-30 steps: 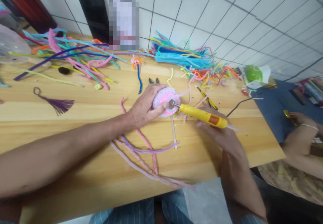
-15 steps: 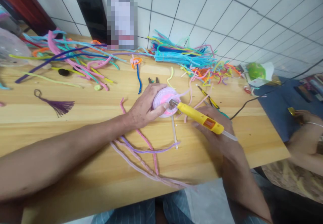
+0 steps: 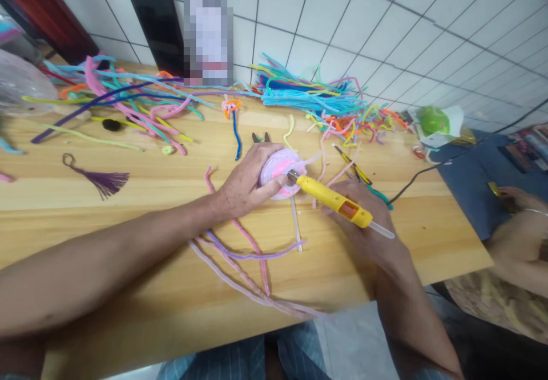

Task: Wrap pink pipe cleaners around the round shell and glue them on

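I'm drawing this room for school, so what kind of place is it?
Probably a craft workspace, maybe at home or in a small workshop. Colourful fuzzy stems and a purple tassel lie on the wooden table, and the right hand holds a yellow glue gun.

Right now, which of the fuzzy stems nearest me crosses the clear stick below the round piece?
The purple stem: its right end crosses the clear stick near the bottom. The pink stem lies left of that stick; the pale stems run below.
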Motion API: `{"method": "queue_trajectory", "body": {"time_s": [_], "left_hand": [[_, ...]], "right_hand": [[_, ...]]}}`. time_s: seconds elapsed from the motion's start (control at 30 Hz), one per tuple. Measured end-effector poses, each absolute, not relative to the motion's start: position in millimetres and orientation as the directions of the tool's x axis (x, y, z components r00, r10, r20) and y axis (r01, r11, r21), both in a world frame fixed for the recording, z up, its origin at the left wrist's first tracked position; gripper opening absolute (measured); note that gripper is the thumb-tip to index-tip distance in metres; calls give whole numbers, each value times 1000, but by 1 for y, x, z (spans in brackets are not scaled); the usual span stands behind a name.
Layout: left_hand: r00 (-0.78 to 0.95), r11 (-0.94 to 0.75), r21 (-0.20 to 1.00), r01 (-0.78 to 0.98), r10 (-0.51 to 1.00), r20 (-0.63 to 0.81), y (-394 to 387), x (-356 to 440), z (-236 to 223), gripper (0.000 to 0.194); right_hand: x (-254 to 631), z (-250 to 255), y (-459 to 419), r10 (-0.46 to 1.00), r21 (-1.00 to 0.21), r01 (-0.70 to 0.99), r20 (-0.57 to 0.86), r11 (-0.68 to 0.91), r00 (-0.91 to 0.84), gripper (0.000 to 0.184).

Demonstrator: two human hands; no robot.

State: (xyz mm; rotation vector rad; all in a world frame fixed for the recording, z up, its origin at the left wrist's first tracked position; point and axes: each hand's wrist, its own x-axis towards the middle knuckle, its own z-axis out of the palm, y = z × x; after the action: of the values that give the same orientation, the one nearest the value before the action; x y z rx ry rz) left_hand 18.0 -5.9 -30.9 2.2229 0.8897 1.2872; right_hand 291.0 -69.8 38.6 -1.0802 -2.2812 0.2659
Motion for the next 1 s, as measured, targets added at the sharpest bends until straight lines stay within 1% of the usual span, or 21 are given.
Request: {"method": "queue_trajectory", "body": {"time_s": [0.17, 0.27, 0.5, 0.73, 1.0], "left_hand": [[376, -698, 637, 328, 715, 589, -6, 17, -29, 52], [382, -689, 641, 338, 723, 576, -6, 17, -29, 54], [370, -700, 638, 321, 713, 596, -5, 18, -31, 54], [365, -708, 630, 318, 705, 608, -6, 18, -32, 52], [374, -714, 617, 331, 699, 609, -5, 18, -31, 52]], "right_hand": [[290, 38, -70, 801, -456, 661, 405, 596, -442, 6], [289, 39, -70, 798, -457, 657, 399, 599, -451, 7], [287, 40, -72, 794, -418, 680, 397, 603, -460, 3], [286, 40, -72, 769, -380, 678, 434, 629, -470, 7], [287, 41, -71, 786, -389, 692, 417, 609, -457, 4]]}}
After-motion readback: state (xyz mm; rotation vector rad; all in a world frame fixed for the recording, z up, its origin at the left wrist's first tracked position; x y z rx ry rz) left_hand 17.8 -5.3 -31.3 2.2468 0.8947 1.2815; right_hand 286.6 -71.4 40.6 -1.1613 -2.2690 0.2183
